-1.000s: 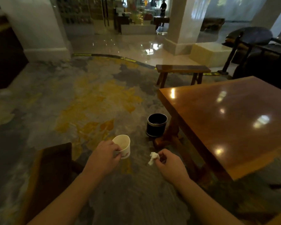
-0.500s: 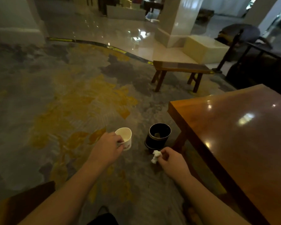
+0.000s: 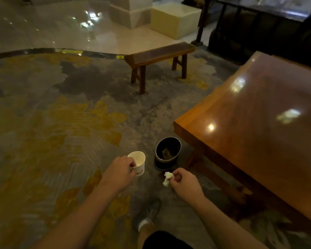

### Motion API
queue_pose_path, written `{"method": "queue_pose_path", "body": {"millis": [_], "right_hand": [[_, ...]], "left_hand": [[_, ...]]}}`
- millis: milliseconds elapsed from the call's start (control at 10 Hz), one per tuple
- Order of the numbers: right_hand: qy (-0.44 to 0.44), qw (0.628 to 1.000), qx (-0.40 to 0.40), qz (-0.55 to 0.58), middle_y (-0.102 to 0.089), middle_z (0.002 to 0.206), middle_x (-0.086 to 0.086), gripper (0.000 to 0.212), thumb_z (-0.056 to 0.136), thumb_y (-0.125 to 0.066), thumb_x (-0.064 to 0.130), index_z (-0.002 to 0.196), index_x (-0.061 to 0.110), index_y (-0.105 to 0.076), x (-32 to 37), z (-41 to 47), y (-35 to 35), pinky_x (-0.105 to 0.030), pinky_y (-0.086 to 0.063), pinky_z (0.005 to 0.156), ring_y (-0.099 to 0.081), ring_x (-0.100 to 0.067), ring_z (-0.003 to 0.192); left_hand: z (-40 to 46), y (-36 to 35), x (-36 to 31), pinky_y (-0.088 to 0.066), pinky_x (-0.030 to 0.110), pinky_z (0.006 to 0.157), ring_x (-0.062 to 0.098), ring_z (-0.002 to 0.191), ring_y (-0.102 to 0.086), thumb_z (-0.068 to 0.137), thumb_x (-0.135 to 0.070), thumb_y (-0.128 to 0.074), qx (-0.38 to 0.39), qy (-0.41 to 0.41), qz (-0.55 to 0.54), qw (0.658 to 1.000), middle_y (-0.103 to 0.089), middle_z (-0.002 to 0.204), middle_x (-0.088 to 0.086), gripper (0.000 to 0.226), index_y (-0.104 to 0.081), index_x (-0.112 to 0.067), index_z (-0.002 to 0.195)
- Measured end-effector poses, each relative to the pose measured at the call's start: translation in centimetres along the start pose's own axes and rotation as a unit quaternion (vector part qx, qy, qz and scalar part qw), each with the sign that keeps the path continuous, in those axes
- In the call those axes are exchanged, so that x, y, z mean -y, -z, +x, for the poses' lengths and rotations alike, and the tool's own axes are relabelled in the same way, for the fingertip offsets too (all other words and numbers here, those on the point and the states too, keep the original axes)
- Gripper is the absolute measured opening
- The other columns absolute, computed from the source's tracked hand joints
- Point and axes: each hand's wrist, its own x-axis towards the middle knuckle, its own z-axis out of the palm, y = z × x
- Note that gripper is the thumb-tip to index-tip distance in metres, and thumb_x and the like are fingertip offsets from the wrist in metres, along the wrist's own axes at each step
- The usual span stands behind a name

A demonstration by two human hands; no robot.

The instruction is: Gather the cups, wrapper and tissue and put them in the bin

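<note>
We are carrying a paper cup (image 3: 137,163) in our left hand (image 3: 119,174), pinched at its rim, and a crumpled tissue (image 3: 167,178) in our right hand (image 3: 184,182). Both look light and crushable. The bin (image 3: 167,154) is standing at twelve o'clock on the carpet.

A grey-gold carpet (image 3: 61,123) meets glossy tile, with a wooden bench (image 3: 158,54) and polished table (image 3: 258,123).
</note>
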Motion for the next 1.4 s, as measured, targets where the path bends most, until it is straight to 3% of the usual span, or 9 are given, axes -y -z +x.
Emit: {"method": "queue_pose_path", "body": {"millis": [200,300,500,800,900,1000,1100,1300,1400], "right_hand": [[-0.089,0.994,0.039,0.04,-0.064,0.075,0.01,0.013,0.085,-0.067,0.036,0.077,0.034,-0.058,1.2,12.9,-3.6,-0.025,-0.041,0.054,-0.059,-0.004,0.069],[-0.138,0.987,0.05,0.061,-0.065,0.083,0.01,0.007,0.09,-0.064,0.038,0.09,0.03,-0.064,1.8,17.7,-4.0,-0.028,-0.047,0.06,-0.063,-0.009,0.076],[-0.238,0.962,0.003,0.137,-0.064,0.081,0.005,0.025,0.093,-0.063,0.042,0.095,0.018,-0.069,-0.4,26.6,-6.0,-0.032,-0.044,0.073,-0.066,-0.024,0.094],[-0.405,0.877,-0.085,0.245,-0.069,0.107,-0.011,0.027,0.091,-0.066,0.041,0.101,0.016,-0.068,-7.1,37.2,-12.2,-0.037,-0.051,0.08,-0.064,-0.03,0.097],[-0.441,0.836,-0.119,0.304,-0.069,0.101,-0.01,0.025,0.091,-0.067,0.036,0.104,0.015,-0.069,-9.5,40.6,-14.7,-0.047,-0.057,0.087,-0.066,-0.03,0.095],[-0.455,0.794,-0.139,0.378,-0.069,0.085,-0.004,0.02,0.088,-0.07,0.028,0.102,0.014,-0.069,-12.0,43.2,-16.8,-0.04,-0.06,0.075,-0.068,-0.021,0.078],[-0.478,0.776,-0.17,0.374,-0.071,0.098,-0.011,0.014,0.086,-0.073,0.028,0.096,0.024,-0.066,-13.6,44.2,-18.3,-0.047,-0.061,0.082,-0.07,-0.029,0.09],[-0.427,0.839,-0.151,0.301,-0.069,0.086,0.001,0.008,0.085,-0.075,0.027,0.084,0.023,-0.068,-10.9,40.5,-17.8,-0.032,-0.049,0.075,-0.065,-0.022,0.087],[-0.383,0.856,-0.143,0.317,-0.071,0.085,0.004,0.006,0.087,-0.074,0.028,0.088,0.024,-0.069,-6.7,36.8,-15.7,-0.024,-0.046,0.064,-0.068,-0.017,0.084]], "left_hand": [[13.2,-0.5,4.9,-0.052,0.042,0.081,0.021,0.094,-0.058,0.081,-0.024,-0.065,0.065,-0.015,0.032,0.997,-0.068,0.098,0.0,0.008,-0.069,-0.022,0.088],[18.3,-0.9,6.4,-0.054,0.041,0.079,0.02,0.091,-0.06,0.078,-0.024,-0.068,0.08,-0.022,0.041,0.996,-0.066,0.096,0.0,0.01,-0.072,-0.022,0.087],[29.7,-6.1,8.2,-0.052,0.039,0.079,0.028,0.093,-0.061,0.075,-0.024,-0.067,0.162,-0.082,0.083,0.98,-0.068,0.096,0.006,0.015,-0.075,-0.02,0.088],[42.9,-21.0,8.5,-0.054,0.042,0.08,0.032,0.094,-0.064,0.076,-0.019,-0.068,0.285,-0.132,0.035,0.949,-0.069,0.101,0.012,0.019,-0.074,-0.019,0.094],[46.0,-26.2,9.0,-0.053,0.04,0.079,0.032,0.097,-0.064,0.078,-0.022,-0.067,0.321,-0.159,0.043,0.933,-0.068,0.106,0.012,0.02,-0.073,-0.02,0.097],[48.5,-30.5,8.8,-0.052,0.04,0.084,0.031,0.103,-0.063,0.079,-0.023,-0.067,0.347,-0.171,0.043,0.921,-0.065,0.117,0.011,0.027,-0.07,-0.021,0.107],[50.3,-33.0,8.4,-0.047,0.036,0.084,0.029,0.107,-0.061,0.081,-0.027,-0.07,0.351,-0.194,0.032,0.915,-0.06,0.121,0.01,0.041,-0.064,-0.02,0.121],[50.4,-30.4,8.8,-0.049,0.034,0.081,0.029,0.101,-0.064,0.085,-0.029,-0.065,0.376,-0.23,0.045,0.897,-0.067,0.11,0.008,0.025,-0.07,-0.021,0.108],[50.2,-26.1,8.9,-0.053,0.035,0.078,0.026,0.098,-0.067,0.085,-0.029,-0.061,0.391,-0.247,0.052,0.885,-0.071,0.105,0.005,0.019,-0.072,-0.022,0.099]]}}
